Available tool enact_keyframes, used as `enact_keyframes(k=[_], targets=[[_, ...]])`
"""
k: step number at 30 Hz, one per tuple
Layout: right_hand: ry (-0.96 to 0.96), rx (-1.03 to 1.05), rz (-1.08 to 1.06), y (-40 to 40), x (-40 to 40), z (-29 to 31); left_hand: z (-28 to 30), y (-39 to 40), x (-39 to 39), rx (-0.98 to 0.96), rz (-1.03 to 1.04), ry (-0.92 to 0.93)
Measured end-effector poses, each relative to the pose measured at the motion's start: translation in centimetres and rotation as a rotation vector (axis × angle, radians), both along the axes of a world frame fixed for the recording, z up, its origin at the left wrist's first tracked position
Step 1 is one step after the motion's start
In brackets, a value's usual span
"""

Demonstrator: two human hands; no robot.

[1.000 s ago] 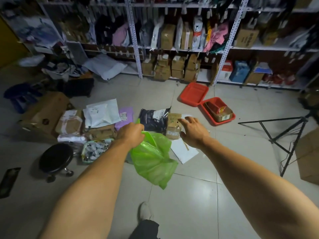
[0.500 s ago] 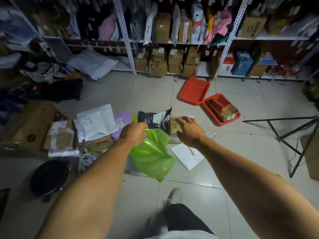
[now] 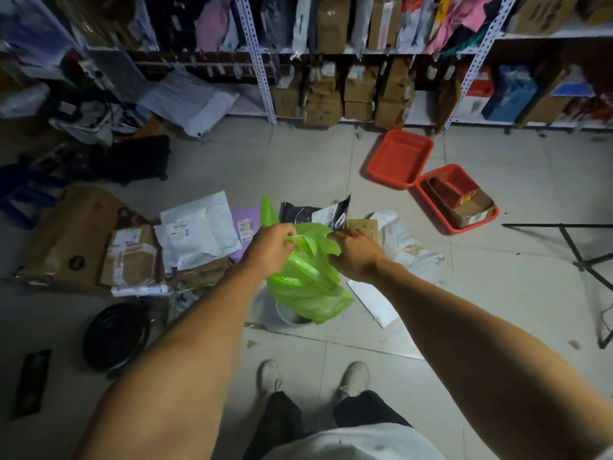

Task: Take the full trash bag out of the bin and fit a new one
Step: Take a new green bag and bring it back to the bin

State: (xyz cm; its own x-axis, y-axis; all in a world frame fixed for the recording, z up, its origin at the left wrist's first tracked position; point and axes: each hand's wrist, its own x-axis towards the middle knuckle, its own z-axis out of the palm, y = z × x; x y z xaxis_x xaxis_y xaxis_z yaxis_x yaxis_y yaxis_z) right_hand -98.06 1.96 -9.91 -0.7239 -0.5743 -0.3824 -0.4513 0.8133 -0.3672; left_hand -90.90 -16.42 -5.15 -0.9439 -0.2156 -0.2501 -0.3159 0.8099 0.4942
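Green bag held over bin, both hands.

Left hand point(image 3: 270, 249) grip clamped on green trash bag point(image 3: 306, 280) handle; right hand point(image 3: 355, 257) fingers closed on bag rim at 3 o'clock. Bag hangs above white bin point(image 3: 289, 316) on floor point(image 3: 464, 310).

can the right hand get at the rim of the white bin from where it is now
Probably not directly. The right hand is at the top edge of the green bag, which hangs over the white bin and hides most of its rim. It would likely need to go around or lift the bag.
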Motion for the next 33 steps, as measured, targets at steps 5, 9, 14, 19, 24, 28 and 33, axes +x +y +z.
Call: enact_keyframes(k=[5, 9, 14, 19, 24, 28, 33], targets=[[0.000, 0.018, 0.020, -2.5, 0.0, 0.1, -0.3, -2.7, -0.9, 0.123, 0.007, 0.049], [-0.005, 0.001, -0.005, -5.1, -0.3, 0.6, 0.4, -5.1, -1.4, 0.339, 0.105, 0.071], [0.032, -0.108, -0.173, -6.4, -0.6, 0.7, 1.1, -8.0, -1.4, 0.417, 0.140, -0.003], [0.047, -0.170, -0.305, -6.4, -0.8, 0.4, 0.2, -9.8, -0.5, 0.403, 0.143, -0.094], [0.007, -0.279, -0.333, -6.3, -0.2, -0.5, -1.6, -10.3, 0.2, 0.254, 0.035, -0.272], [-0.094, -0.232, -0.368, -6.5, 1.0, -2.4, -4.7, -11.4, 0.6, 0.020, 0.032, -0.317], [-0.132, 0.019, -0.206, -6.9, 1.8, -6.7, -9.5, -12.5, 1.0, -0.214, 0.029, -0.381]])
